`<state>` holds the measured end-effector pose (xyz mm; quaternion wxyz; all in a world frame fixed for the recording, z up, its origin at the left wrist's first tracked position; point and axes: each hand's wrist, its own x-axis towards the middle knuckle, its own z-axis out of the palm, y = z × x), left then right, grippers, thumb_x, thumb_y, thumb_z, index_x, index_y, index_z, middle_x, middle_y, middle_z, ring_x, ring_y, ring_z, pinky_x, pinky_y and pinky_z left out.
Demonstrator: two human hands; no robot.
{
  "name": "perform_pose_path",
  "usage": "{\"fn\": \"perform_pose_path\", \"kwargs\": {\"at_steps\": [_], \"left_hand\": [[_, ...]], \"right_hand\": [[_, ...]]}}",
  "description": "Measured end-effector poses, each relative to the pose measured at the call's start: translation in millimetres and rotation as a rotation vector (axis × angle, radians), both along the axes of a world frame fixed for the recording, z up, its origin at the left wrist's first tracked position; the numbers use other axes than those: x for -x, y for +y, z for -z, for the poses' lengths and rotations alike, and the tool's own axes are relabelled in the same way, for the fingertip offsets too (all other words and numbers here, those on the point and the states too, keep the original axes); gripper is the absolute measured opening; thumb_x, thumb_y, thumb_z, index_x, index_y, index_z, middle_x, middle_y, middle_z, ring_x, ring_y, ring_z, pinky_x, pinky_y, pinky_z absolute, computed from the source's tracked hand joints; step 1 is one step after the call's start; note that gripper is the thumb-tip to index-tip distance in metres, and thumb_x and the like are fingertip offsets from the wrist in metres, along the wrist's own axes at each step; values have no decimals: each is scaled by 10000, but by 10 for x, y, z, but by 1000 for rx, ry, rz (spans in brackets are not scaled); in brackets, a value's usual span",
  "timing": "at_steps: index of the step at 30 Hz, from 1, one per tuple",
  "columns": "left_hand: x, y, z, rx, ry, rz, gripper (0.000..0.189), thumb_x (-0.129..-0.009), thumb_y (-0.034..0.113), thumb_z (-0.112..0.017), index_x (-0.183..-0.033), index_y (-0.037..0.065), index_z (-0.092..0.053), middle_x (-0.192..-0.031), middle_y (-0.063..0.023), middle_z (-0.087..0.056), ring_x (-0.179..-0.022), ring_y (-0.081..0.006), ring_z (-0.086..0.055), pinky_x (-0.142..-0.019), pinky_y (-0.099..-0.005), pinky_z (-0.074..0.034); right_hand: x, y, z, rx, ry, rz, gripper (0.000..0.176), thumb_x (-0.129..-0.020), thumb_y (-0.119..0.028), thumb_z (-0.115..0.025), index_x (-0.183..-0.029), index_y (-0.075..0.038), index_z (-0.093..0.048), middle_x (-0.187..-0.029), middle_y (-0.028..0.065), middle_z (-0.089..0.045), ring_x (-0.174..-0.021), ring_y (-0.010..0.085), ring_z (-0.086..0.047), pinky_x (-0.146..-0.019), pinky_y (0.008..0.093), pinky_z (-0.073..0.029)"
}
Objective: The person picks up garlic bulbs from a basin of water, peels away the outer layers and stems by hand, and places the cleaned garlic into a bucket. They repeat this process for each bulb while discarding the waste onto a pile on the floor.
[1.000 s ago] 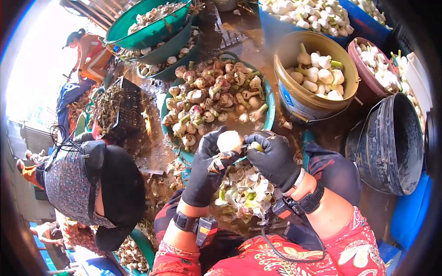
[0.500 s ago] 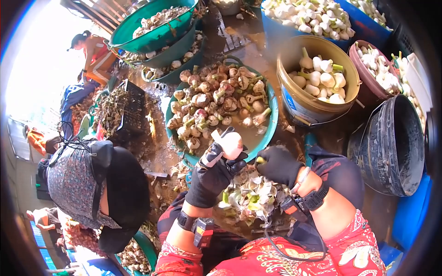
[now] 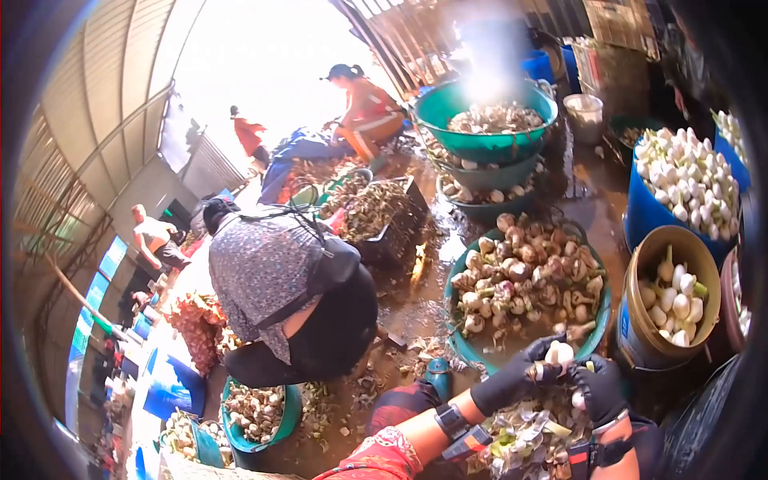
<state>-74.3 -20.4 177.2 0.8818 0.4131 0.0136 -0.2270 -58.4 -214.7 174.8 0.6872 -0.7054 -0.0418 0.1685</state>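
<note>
Above pale peelings [image 3: 524,436], the black-gloved left hand [image 3: 512,380] holds a garlic bulb [image 3: 560,352]; the right hand [image 3: 600,390] is close beside it (its grip cannot be told). Beyond sit a green basin [image 3: 455,332] of unpeeled garlic and, farther off, a crouching person [image 3: 374,108] in red.

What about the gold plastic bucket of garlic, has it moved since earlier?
No. The gold plastic bucket still stands beside the round teal plastic basin, on its right; the camera view has swung.
</note>
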Motion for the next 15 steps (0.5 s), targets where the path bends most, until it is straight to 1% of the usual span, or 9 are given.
{"fn": "perform_pose_path", "kwargs": {"at_steps": [3,4,5,6,8,10,12,14,15], "left_hand": [[77,-35,-63,-220,-191,19,703,-842,130,-664,-1409,33,-260,-1225,-66,-500,-1129,-175,-506,-964,-325,-428],[124,-47,-17,-331,-334,-11,694,-854,231,-642,-1416,37,-284,-1268,-67,-498,-1121,-132,-481,-980,-287,-376],[135,-39,-71,-523,-448,-22,693,-849,238,-644,-1409,27,-293,-1292,-88,-487,-1144,-150,-476,-987,-297,-371],[163,-31,-117,-715,-554,-34,693,-843,245,-645,-1402,17,-303,-1315,-108,-477,-1167,-169,-471,-994,-308,-366],[215,-33,-51,-796,-580,-31,623,-856,262,-619,-1367,19,-357,-1347,-166,-451,-1213,-242,-470,-1002,-350,-374],[249,-25,-3,-912,-569,-48,644,-824,214,-690,-1345,-3,-380,-1271,-131,-517,-1161,-163,-484,-993,-304,-367],[249,7,138,-833,-600,-79,623,-813,240,-688,-1325,15,-414,-1219,-137,-565,-1119,-181,-532,-960,-318,-404],[314,82,57,-663,-635,-92,623,-808,252,-691,-1316,10,-425,-1196,-138,-579,-1099,-173,-544,-949,-316,-411],[285,74,75,-786,-667,-104,623,-800,256,-693,-1307,1,-436,-1164,-118,-589,-1070,-168,-550,-942,-312,-413]], "right_hand": [[73,18,-12,45,-121,22,81,-792,-42,-594,-802,5,-660,-654,-10,-601,-533,44,-479,-480,219,-379],[88,13,39,73,-183,8,82,-794,-39,-586,-789,4,-656,-637,-18,-589,-518,42,-463,-465,221,-365],[30,-18,509,185,-227,69,104,-787,-49,-575,-724,5,-637,-572,-14,-556,-493,53,-448,-453,245,-352],[54,4,436,180,-235,57,104,-787,-49,-575,-724,5,-637,-572,-14,-556,-493,53,-448,-453,245,-352],[164,23,147,480,-898,-62,132,-767,-64,-570,-665,10,-610,-521,4,-518,-477,68,-446,-447,270,-343],[217,94,-44,347,-618,-97,127,-739,-68,-567,-655,15,-613,-513,16,-516,-492,61,-445,-452,281,-340],[360,212,-582,111,-249,-120,119,-731,-66,-564,-664,16,-619,-516,11,-524,-499,55,-443,-453,280,-340],[183,65,156,140,-318,-116,122,-716,-69,-567,-730,21,-649,-576,17,-577,-547,61,-505,-505,256,-391],[174,83,218,114,-324,-120,128,-714,-65,-568,-749,21,-655,-595,19,-591,-560,62,-519,-518,252,-401]]}}
